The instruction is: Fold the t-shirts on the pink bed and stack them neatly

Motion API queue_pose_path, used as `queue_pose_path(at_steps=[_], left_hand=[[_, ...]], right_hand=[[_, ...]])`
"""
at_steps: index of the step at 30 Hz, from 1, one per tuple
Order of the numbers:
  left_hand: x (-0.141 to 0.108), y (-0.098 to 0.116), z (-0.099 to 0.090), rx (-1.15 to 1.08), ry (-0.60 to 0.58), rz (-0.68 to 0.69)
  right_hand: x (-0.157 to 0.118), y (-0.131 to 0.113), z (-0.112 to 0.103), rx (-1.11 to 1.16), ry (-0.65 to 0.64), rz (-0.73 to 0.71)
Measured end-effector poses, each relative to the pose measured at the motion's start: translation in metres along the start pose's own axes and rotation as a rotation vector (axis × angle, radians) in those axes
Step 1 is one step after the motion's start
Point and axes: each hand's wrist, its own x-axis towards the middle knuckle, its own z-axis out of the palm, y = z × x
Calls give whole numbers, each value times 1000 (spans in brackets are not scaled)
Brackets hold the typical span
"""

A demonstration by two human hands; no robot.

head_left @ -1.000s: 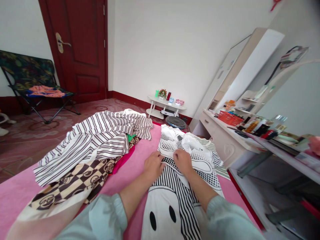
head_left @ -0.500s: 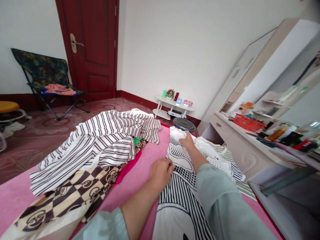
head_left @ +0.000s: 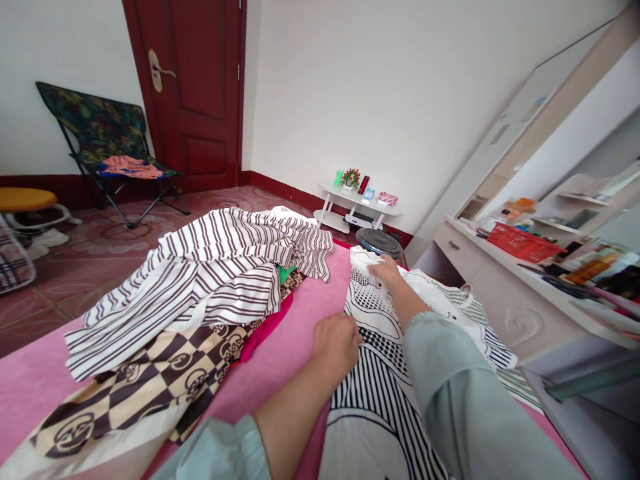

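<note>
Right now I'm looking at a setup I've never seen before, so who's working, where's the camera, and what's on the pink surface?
No machine here: a person works bare-handed, filmed by a head-worn camera looking forward and down. On the soft pink cloth surface lie some heaped white cloth with dark stripes, partly over a brown-and-cream checkered cloth, and, to the right, a black-and-white patterned cloth garment. The left hand is curled at that garment's left edge; the right hand reaches farther out, touching its white far part. How firmly either holds it, I can't tell.
</note>
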Motion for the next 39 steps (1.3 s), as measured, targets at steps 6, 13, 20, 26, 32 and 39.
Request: queue_pose_path(at_steps=[6,13,20,26,32,39], left_hand=[[1,3,-4,-25,95,-80],[-1,-1,-5,-54,116,-47],[0,2,-6,91,32,-69],[-2,0,-8,105,15,-54],[-4,-2,-12,-7,118,-54],[0,-10,-10,54,115,-112]], right_hand=[[-7,-16,13,89,-49,-6],[-43,-21,-4,-71,-20,-149],[-122,-37,-28,-386,-231,-232],[-158,-50,-8,-511,-220,-190],[-156,-55,0,-377,-209,-214],[-177,-54,-11,-183,-404,-232]])
